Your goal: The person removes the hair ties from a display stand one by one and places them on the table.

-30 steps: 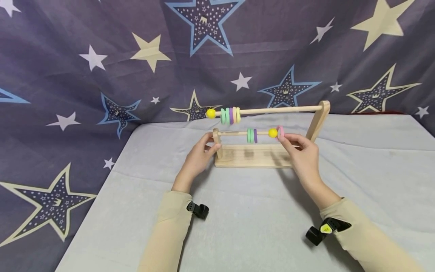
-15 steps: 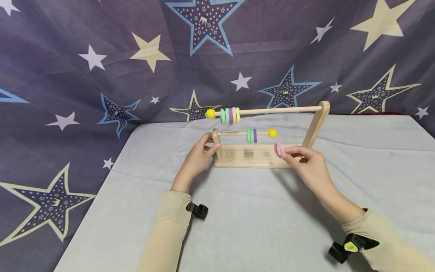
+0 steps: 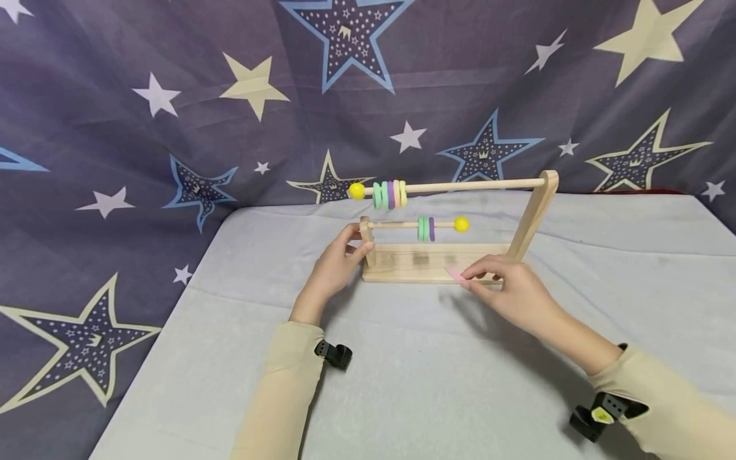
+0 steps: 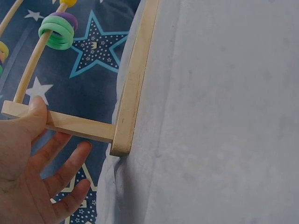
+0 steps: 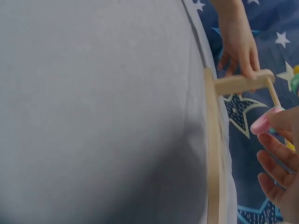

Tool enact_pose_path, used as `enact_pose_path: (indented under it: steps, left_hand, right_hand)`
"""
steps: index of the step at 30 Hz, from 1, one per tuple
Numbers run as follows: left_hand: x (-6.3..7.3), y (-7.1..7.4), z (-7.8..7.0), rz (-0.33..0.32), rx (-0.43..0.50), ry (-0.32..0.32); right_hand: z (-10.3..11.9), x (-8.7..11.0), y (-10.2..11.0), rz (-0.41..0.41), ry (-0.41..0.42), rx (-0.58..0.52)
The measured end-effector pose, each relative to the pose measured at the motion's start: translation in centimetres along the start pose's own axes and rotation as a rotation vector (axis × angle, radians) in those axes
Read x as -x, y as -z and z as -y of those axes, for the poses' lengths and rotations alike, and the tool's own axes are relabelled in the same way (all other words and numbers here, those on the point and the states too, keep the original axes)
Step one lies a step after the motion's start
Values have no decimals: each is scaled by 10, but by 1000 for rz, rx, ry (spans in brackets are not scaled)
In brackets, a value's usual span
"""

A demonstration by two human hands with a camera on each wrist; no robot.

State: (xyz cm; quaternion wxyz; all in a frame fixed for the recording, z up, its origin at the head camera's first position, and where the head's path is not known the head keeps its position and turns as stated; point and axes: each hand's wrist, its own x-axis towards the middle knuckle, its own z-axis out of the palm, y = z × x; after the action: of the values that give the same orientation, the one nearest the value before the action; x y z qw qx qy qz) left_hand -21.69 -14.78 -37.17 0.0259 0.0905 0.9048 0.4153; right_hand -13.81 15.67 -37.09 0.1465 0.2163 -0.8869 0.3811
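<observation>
My left hand (image 3: 336,262) grips the short left post (image 4: 79,126) of a wooden ring rack, thumb on one side and fingers behind. Between thumb and fingertips my right hand (image 3: 512,287) pinches a pink ring (image 5: 264,122), held off the rods in front of the rack's base (image 3: 414,262). The lower rod carries two green rings (image 4: 57,32) and a purple ring (image 3: 432,229), with a yellow ball (image 3: 462,223) at its right end. On the upper rod (image 3: 471,186) hang green, purple, orange and yellow rings, near the yellow ball (image 3: 357,191) at its left end.
The rack's tall right post (image 3: 533,214) leans behind my right hand. A pale grey cloth (image 3: 402,383) covers the table. Behind it hangs a dark curtain (image 3: 190,51) printed with stars.
My right hand has drawn the pink ring away from the lower rod's ball, then down and left to the front of the base. The left hand keeps its grip on the post.
</observation>
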Motion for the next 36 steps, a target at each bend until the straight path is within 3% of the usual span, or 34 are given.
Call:
enact_pose_path:
  steps: [5, 14, 24, 36]
  left_hand:
    - [0, 1, 0, 2, 2, 1]
    - [0, 0, -3, 8, 18, 0]
    - [1, 2, -1, -8, 8, -8]
    - [1, 0, -2, -6, -6, -23]
  right_hand:
    - [8, -9, -17, 94, -1, 12]
    - [17, -26, -43, 188, 57, 36]
    - [24, -45, -63, 334, 119, 45]
    - [29, -51, -78, 430, 160, 64]
